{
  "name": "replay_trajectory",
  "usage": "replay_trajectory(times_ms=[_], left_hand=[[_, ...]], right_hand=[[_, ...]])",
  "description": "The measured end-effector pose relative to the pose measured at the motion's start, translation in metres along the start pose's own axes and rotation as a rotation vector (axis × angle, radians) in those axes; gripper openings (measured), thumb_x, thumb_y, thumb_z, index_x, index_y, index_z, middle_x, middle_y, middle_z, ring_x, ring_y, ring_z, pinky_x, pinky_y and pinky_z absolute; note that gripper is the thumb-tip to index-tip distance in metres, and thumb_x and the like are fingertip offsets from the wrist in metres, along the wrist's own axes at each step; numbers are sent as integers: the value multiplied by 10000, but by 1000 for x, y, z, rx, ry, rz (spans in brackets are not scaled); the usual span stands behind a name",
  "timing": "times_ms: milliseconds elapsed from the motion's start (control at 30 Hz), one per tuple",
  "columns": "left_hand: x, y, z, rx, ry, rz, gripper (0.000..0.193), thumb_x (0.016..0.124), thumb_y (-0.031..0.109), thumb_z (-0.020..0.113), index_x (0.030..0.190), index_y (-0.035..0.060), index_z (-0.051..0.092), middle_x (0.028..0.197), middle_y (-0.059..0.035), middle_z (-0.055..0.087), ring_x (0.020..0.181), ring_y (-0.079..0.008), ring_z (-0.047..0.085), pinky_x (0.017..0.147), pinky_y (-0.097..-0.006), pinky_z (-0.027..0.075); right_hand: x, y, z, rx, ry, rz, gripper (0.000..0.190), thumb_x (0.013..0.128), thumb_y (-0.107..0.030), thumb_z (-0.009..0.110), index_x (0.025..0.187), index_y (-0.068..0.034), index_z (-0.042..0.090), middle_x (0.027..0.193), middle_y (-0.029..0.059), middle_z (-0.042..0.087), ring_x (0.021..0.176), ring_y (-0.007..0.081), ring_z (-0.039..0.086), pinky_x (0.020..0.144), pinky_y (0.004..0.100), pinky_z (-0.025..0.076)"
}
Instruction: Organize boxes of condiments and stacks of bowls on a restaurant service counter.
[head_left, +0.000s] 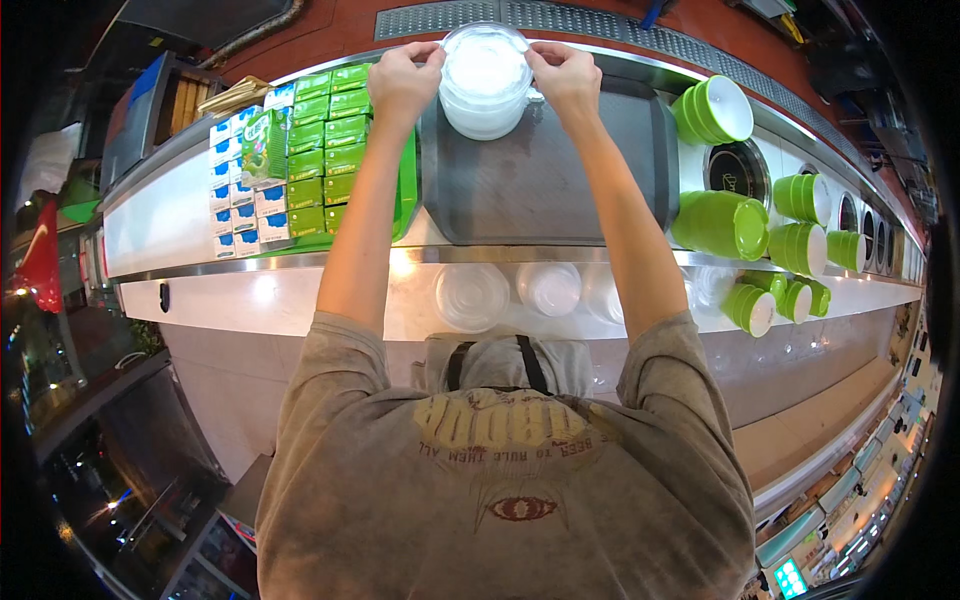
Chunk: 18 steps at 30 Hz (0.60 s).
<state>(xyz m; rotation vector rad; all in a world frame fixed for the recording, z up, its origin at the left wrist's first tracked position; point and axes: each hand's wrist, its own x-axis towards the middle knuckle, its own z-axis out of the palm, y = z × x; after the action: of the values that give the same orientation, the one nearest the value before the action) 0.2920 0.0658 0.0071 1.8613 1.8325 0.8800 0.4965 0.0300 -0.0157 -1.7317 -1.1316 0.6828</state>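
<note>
At the far edge of the counter, a round translucent plastic takeaway container (485, 82) shows between my hands. Its flat top faces me and catches bright glare; whether it is one tub or a stack I cannot tell. My left hand (405, 81) pinches the left side of its rim between thumb and fingers. On the opposite side, my right hand (568, 79) has the same pinch on the rim. Below it lies a dark grey tray (525, 195), bare apart from a wet-looking patch. A small pale piece (535, 96) shows beside the container, close to my right hand.
Stacked green cartons (307, 161) and white-and-blue boxes (232, 187) stand left, partly on a green tray (405, 202). Green bowls (720, 221) are stacked right, near round dark counter openings (737, 176). Clear round plastic lids or tubs (471, 296) occupy the lower front ledge. A metal grate (570, 19) runs beyond.
</note>
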Motion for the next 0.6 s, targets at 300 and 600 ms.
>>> replay_trajectory(times_ms=[300, 600], left_hand=[[-23, -12, -17, -19, 19, 36, 295, 832, 355, 680, 1049, 166, 749, 908, -85, 741, 817, -212, 709, 752, -324, 536], [-215, -22, -81, -228, -271, -61, 175, 881, 110, 638, 1020, 47, 725, 883, -96, 721, 704, -161, 669, 607, -259, 515]], right_hand=[[-14, 7, -14, 138, -84, -23, 370, 830, -273, 705, 1145, -79, 703, 872, 80, 742, 788, 144, 706, 702, 280, 547], [-191, 22, -104, 223, -218, 188, 201, 923, -121, 628, 1089, -47, 713, 863, 25, 701, 715, 77, 601, 634, 218, 479]])
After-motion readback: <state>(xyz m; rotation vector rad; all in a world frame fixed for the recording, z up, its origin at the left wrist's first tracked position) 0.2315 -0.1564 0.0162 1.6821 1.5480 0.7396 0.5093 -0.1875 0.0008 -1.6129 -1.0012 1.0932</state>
